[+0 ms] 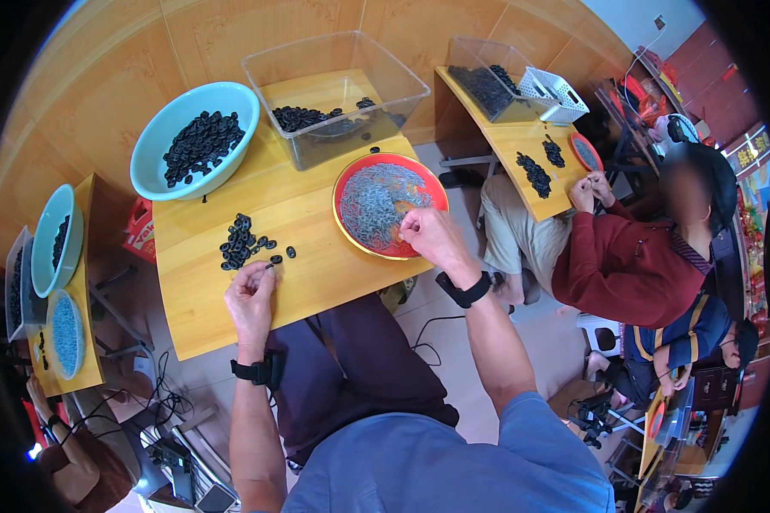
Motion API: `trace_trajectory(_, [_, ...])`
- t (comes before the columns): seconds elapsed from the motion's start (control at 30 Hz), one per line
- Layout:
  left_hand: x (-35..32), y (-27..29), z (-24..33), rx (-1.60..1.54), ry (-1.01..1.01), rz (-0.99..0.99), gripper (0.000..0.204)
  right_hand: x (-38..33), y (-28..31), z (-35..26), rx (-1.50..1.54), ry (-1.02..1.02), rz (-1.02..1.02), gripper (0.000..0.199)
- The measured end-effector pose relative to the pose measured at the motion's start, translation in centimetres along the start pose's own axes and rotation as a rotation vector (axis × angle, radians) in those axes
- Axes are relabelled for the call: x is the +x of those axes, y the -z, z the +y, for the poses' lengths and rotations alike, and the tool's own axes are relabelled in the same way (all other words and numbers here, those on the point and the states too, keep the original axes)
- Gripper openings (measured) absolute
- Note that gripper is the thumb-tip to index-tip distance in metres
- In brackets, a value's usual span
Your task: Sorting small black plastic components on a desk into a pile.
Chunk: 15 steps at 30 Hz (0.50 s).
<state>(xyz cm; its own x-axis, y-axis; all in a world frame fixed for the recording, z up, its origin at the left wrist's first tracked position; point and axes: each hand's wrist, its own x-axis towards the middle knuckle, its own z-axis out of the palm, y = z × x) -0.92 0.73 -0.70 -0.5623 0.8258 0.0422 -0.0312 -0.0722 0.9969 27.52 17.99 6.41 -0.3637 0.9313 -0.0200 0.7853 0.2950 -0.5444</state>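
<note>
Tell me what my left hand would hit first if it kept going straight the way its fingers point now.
Probably the loose pile of black rings on the table. The left hand points up and away from you, pinching one ring right at the pile's near edge. Beyond that lies the teal bowl, though depth is hard to judge.

Person's own desk (pixel 316 282): one light blue bowl (pixel 150 150) at the far left corner, one clear plastic bin (pixel 338 90) at the far edge, one red plate (pixel 432 192) near the right edge, one pile of small black rings (pixel 238 242), four loose rings beside it. Two hands over the desk.
</note>
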Motion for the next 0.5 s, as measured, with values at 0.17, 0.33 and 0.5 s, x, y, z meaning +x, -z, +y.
trace_trajectory(0.17, [-0.2, -0.3, 0.4, -0.028, -0.001, -0.005, 0.013, 0.4, -1.2, 1.5, -0.153, 0.009, 0.067, 0.007])
trace_trajectory(0.33, [-0.4, -0.7, 1.1, -0.048, -0.027, 0.008, 0.015, 0.5, -0.9, 1.3, -0.141, 0.014, 0.140, 0.007])
trace_trajectory(0.5, [-0.2, -0.5, 0.8, -0.067, -0.006, 0.001, 0.017, 0.6, -0.9, 0.1, -0.150, 0.016, 0.049, 0.009])
